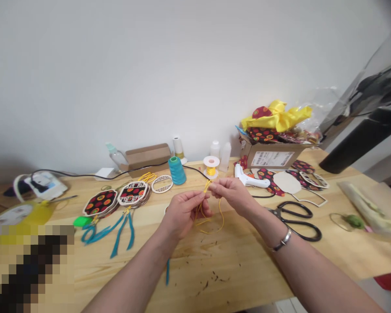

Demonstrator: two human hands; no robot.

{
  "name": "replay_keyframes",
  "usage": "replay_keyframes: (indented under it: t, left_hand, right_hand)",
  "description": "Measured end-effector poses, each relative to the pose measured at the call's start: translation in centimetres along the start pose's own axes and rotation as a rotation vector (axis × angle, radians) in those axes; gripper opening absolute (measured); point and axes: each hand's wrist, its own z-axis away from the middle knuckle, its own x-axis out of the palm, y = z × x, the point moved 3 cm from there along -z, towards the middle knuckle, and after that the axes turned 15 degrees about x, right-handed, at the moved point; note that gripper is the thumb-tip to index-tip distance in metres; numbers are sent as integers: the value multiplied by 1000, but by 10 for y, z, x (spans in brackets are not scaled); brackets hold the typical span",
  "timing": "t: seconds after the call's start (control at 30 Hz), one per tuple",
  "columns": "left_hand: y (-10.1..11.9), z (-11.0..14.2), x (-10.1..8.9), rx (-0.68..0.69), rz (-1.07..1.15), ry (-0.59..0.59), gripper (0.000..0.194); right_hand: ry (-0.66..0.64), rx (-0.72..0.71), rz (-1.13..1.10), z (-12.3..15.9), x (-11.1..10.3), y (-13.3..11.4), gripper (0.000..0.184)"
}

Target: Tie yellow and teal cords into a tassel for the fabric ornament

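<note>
Yellow cord [222,219] runs between my two hands above the middle of the table, and a loose loop of it hangs below them. My left hand [189,211] is closed on the cord, thumb against fingers. Just to its right, my right hand [230,193] pinches the upper part of the same cord. Behind them stands a white spool [211,167] wound with yellow cord. A teal thread cone [176,171] is behind my left hand. Under my left forearm a strip of teal ribbon [167,272] sticks out; what it belongs to is mostly hidden.
Patterned ornaments with teal tassels [133,193] lie to the left. On the right are a white glue gun [250,178], black-handled scissors [301,221] and fabric pieces. A cardboard box [273,155] heaped with cloth stands behind. A black cable [143,167] crosses the back. Dark scraps [215,276] dot the front.
</note>
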Motion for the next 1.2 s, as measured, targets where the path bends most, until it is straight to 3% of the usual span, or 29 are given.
replay_keyframes:
  t: [0.23,0.47,0.83,1.2]
  left_hand:
    - [0,0,0,-5,-8,-34,14]
    - [1,1,0,5,-3,-67,13]
    - [1,5,6,-59,26,-153,14]
    - [1,6,6,-102,54,-139,13]
  right_hand:
    - [-82,42,-48,4,3,2,24]
    - [-291,232,-382,1,3,10,30]
    - [-305,225,-467,0,10,14,28]
    - [-299,186,-410,3,10,9,30]
